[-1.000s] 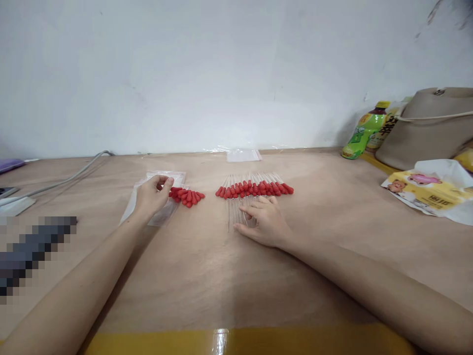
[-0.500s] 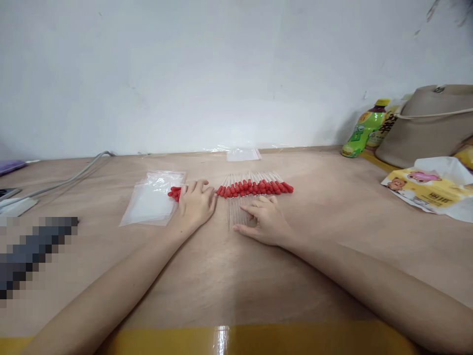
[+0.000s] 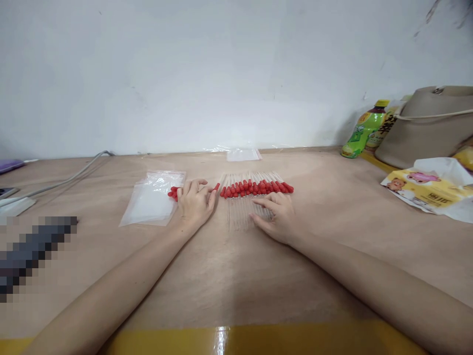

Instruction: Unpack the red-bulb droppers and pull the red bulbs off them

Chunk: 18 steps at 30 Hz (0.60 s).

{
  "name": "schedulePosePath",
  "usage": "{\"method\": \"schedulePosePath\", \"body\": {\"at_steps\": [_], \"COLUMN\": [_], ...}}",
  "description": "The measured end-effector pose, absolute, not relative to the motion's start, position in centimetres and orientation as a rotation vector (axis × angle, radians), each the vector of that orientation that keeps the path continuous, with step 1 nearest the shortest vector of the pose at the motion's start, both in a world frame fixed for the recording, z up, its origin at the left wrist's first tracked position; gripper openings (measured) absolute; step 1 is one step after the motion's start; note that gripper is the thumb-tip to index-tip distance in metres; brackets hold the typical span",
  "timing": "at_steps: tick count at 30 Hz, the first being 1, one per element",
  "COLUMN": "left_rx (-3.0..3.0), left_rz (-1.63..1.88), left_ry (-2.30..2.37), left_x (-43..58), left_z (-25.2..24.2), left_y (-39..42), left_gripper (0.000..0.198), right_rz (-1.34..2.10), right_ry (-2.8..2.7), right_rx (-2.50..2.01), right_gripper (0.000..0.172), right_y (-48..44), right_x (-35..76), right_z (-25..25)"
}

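Observation:
Slim clear glass droppers (image 3: 242, 214) with red rubber bulbs (image 3: 254, 187) lie side by side in a row, some stems pointing to the wall and others towards me. My left hand (image 3: 195, 199) is curled at the row's left end, its thumb against the red bulb of a single dropper (image 3: 217, 187). More red bulbs (image 3: 172, 193) stick out on that hand's far side, their stems hidden under the fingers. Over the right part of the near stems is my right hand (image 3: 275, 214), thumb and forefinger apart, holding nothing visible.
Clear plastic zip bags (image 3: 151, 199) lie left of my left hand, and another small bag (image 3: 243, 155) is by the wall. A green drink bottle (image 3: 364, 129), a beige bucket (image 3: 424, 125) and a printed wrapper (image 3: 428, 185) are at right. A grey cable (image 3: 79, 172) runs at left.
My right hand has shifted right, uncovering more clear stems. A dropper's red bulb at the row's left end now sits apart from the others, by my left thumb.

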<state>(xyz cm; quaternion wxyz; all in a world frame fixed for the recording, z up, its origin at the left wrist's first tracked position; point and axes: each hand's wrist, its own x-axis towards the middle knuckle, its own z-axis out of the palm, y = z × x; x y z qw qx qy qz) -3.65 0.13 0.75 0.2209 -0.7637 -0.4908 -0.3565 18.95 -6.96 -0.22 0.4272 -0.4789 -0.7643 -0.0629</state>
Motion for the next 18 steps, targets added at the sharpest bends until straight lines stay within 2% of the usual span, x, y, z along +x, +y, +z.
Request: {"method": "schedulePosePath", "body": {"at_steps": [5, 9, 13, 18], "left_rx": [-2.25, -2.532, -2.591, -2.586], "left_rz": [-1.097, -1.014, -1.016, -1.068], "left_ry": [-1.166, -0.913, -0.757, -0.687], "left_x": [-5.3, -6.0, -5.6, -4.9], "left_z": [0.8, 1.3, 1.9, 2.1], "left_y": [-1.9, -3.5, -4.2, -4.4], "left_gripper": [0.014, 0.013, 0.011, 0.011], "right_rz": [-0.233, -0.287, -0.296, -0.269], "right_ry": [-1.945, -2.114, -2.275, -2.302], "right_rx": [-1.055, -1.001, -0.94, -0.933], "right_gripper": [0.044, 0.056, 0.048, 0.022], "right_y": [-6.5, -6.4, -6.6, -6.7], "right_x": [20.7, 21.0, 20.6, 20.3], "right_z": [-0.1, 0.3, 0.3, 0.2]}}
